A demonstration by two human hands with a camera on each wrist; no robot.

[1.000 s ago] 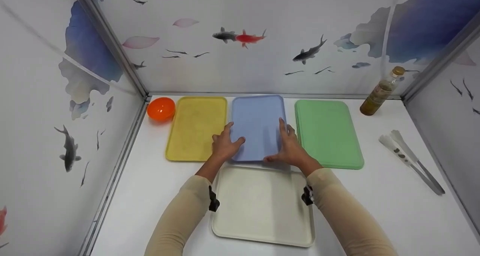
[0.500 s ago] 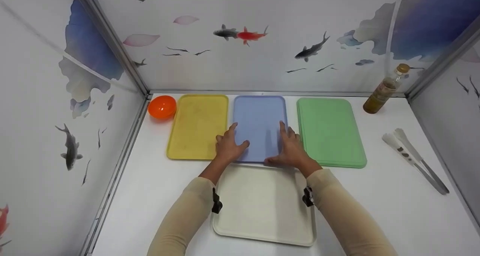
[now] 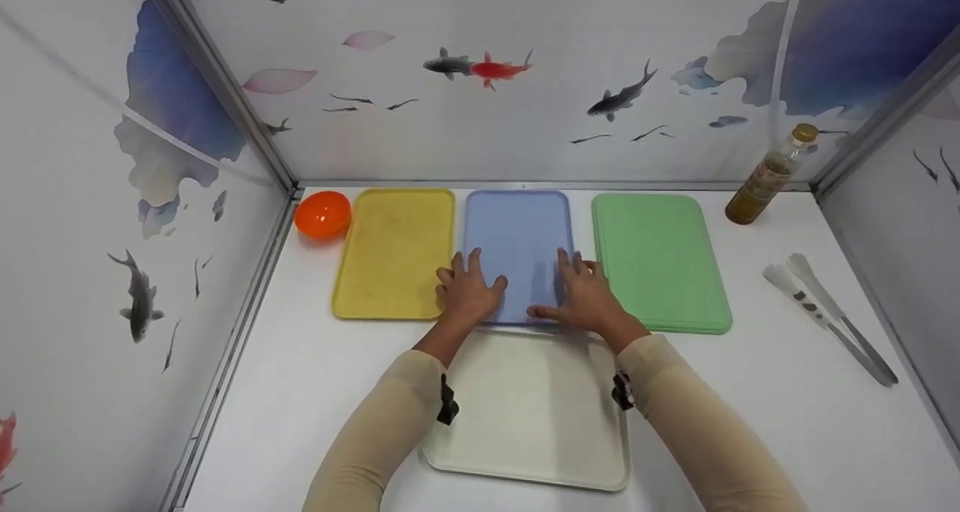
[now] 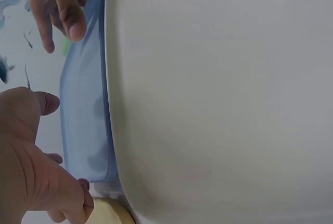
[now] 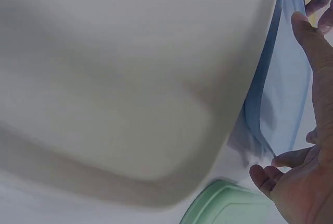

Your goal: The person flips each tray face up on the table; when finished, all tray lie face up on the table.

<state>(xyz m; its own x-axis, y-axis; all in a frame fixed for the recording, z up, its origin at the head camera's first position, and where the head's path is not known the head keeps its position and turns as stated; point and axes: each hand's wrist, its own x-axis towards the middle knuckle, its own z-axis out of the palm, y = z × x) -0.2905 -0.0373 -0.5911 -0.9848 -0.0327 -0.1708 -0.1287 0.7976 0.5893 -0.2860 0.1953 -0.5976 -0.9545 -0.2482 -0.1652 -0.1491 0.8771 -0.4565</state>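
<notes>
A blue tray (image 3: 517,227) lies at the back middle, between a yellow tray (image 3: 397,249) and a stack of green trays (image 3: 656,260). My left hand (image 3: 471,290) is at the blue tray's near left corner, its fingers spread by the left edge and its thumb over the surface. On the opposite side, my right hand (image 3: 589,294) has its fingers along the right edge and its thumb over the near edge. Neither hand grips the tray; exact fingertip contact is hard to tell. A cream tray (image 3: 529,414) lies in front, under the wrists.
An orange bowl (image 3: 322,215) stands at the back left corner, against the yellow tray. At the back right is an oil bottle (image 3: 765,182) with a gold cap. Tongs (image 3: 832,320) lie on the right of the white table (image 3: 750,422). Printed walls enclose the back and sides.
The blue tray, slightly askew a second ago, now lies straighter. My left hand has shifted a little right and toward me; my right hand has barely moved. The view has shifted slightly.
</notes>
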